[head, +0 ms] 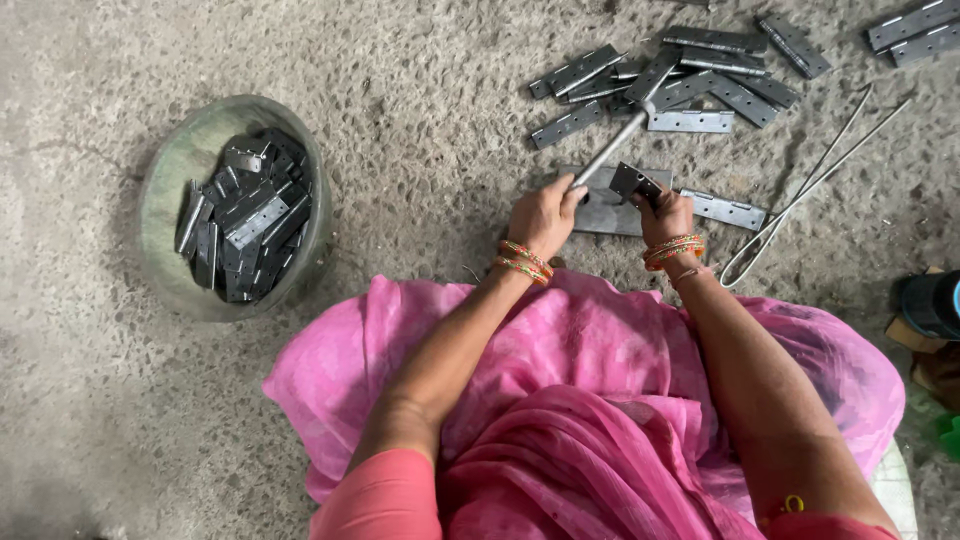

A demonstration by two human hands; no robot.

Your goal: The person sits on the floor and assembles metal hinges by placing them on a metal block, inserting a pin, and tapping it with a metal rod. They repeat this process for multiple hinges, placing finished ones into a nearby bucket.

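Note:
My left hand (542, 214) grips the handle of a metal hammer (610, 147), whose shaft points up and to the right toward the hinge pile. My right hand (666, 214) holds a small grey metal hinge (634, 182) upright over a flat steel plate (604, 212) on the concrete floor. Both wrists wear orange and green bangles. A long grey hinge leaf (723, 209) lies just right of my right hand.
A round green basin (184, 160) at the left holds several dark hinges. A loose pile of long hinges (700, 80) lies ahead. Bent wire rods (800, 195) lie at the right. Pink cloth covers my lap. A dark object (930, 303) sits at the right edge.

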